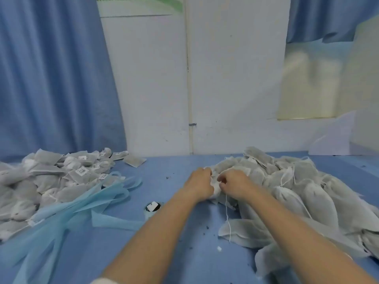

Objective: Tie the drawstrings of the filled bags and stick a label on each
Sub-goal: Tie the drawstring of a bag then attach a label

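A filled white mesh bag [217, 193] lies at the left edge of a large heap of unlabelled bags [307, 193] on the blue table. My left hand [200, 184] and my right hand [233, 184] meet over its bunched neck, fingers curled and pinching the fabric and its white drawstring [227, 218], which hangs down toward me. On the left lies a heap of tied bags with barcode labels [51, 177]. A roll of labels [152, 207] sits on the table just left of my left forearm.
Light blue fabric strips [67, 214] sprawl between the labelled heap and the label roll. Dark crumbs dot the blue table cover [184, 253]. A white wall and blue curtains stand behind the table.
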Motion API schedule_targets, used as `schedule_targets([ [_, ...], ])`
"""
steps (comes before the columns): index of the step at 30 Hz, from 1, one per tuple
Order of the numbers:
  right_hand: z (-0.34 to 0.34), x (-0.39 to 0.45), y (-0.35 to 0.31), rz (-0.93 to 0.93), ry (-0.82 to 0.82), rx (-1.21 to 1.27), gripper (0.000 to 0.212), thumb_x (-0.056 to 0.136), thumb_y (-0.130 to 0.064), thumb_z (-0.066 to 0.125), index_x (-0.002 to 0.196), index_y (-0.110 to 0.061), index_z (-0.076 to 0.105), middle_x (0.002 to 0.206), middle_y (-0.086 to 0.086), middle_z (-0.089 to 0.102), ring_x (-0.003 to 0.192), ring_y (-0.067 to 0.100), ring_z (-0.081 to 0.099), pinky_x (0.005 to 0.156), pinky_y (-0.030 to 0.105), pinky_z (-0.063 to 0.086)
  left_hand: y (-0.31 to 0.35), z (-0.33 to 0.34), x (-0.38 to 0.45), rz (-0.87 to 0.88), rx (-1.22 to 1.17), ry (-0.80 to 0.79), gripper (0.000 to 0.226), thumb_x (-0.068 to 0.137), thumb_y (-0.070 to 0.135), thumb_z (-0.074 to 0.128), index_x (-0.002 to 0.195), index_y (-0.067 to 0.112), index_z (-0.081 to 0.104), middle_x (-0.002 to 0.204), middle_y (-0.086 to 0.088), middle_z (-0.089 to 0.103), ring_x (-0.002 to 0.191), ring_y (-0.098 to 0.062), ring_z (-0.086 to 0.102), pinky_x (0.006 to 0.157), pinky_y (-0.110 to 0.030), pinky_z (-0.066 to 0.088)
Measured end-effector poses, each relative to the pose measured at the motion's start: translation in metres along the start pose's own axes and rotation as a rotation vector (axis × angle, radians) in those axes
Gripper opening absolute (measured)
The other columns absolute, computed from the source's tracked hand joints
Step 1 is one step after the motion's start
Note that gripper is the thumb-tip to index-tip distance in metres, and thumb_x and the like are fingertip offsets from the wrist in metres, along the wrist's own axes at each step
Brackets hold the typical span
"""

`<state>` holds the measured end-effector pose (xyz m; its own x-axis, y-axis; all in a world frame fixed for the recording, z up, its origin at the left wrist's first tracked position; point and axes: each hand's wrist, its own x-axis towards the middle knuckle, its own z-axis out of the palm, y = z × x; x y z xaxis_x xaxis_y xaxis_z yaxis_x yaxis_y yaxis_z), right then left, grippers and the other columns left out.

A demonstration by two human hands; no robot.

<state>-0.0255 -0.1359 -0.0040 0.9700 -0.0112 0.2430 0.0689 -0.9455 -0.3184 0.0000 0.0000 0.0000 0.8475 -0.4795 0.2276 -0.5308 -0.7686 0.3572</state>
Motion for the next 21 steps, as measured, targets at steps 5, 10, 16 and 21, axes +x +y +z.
schedule_targets([
  [5, 0.023, 0.011, 0.024, 0.059, -0.077, -0.226, 0.023, 0.093, -0.017, 0.052, 0.108, -0.003, 0.064, 0.12, 0.014, 0.058, 0.101, 0.02, 0.052, 0.081, 0.028, 0.037, -0.004, 0.042, 0.018, 0.069, 0.178, 0.022, 0.043, 0.09, 0.023, 0.053, 0.131, 0.011, 0.043, 0.136, -0.009, 0.042, 0.122, -0.029, 0.038, 0.093, -0.036, 0.037],
  [10, 0.035, 0.017, 0.033, 0.05, 0.047, -0.222, 0.024, 0.093, -0.029, 0.053, 0.104, -0.014, 0.069, 0.116, 0.01, 0.056, 0.106, 0.027, 0.055, 0.081, 0.029, 0.041, -0.013, 0.068, 0.029, 0.079, 0.355, 0.055, 0.038, 0.09, 0.018, 0.049, 0.127, 0.015, 0.04, 0.134, -0.005, 0.044, 0.123, -0.026, 0.035, 0.098, -0.037, 0.029],
  [16, 0.039, 0.02, 0.033, 0.122, 0.04, -0.126, 0.02, 0.094, -0.024, 0.049, 0.088, -0.014, 0.065, 0.098, 0.011, 0.069, 0.093, 0.03, 0.061, 0.073, 0.03, 0.039, -0.025, 0.074, 0.029, 0.066, 0.341, 0.056, 0.034, 0.092, 0.026, 0.045, 0.124, 0.016, 0.046, 0.123, -0.009, 0.048, 0.114, -0.029, 0.037, 0.087, -0.035, 0.029],
  [21, 0.036, 0.013, 0.023, 0.162, 0.132, 0.448, 0.017, 0.099, -0.017, 0.045, 0.084, -0.013, 0.054, 0.075, -0.002, 0.059, 0.074, 0.014, 0.054, 0.061, 0.024, 0.031, -0.021, 0.062, 0.023, 0.035, 0.146, 0.251, 0.03, 0.086, 0.034, 0.052, 0.108, 0.014, 0.054, 0.109, -0.008, 0.051, 0.104, -0.028, 0.041, 0.079, -0.032, 0.028],
])
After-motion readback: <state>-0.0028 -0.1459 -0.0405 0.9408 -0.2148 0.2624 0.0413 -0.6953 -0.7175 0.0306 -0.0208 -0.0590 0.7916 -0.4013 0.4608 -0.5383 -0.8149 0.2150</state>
